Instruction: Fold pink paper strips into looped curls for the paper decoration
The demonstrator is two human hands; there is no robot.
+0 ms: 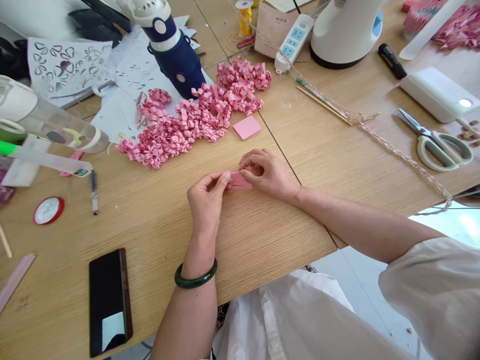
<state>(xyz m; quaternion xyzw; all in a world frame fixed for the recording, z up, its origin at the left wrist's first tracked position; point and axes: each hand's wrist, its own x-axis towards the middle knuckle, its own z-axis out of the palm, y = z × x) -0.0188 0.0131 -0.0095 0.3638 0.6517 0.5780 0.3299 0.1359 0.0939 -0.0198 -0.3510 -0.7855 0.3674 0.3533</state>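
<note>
Left hand (207, 197) pinches (thumb uppermost) just beside the right hand (268, 172), fingers bent

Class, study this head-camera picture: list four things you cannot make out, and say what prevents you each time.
All in the head view:
1. The left end of the pink paper: hidden by the left hand.
2. Whether the right hand pinches that paper or only touches it: its own fingers block the contact.
3. The top of the white appliance: cut off by the upper edge.
4. Print on the tan card: too small to read.
</note>
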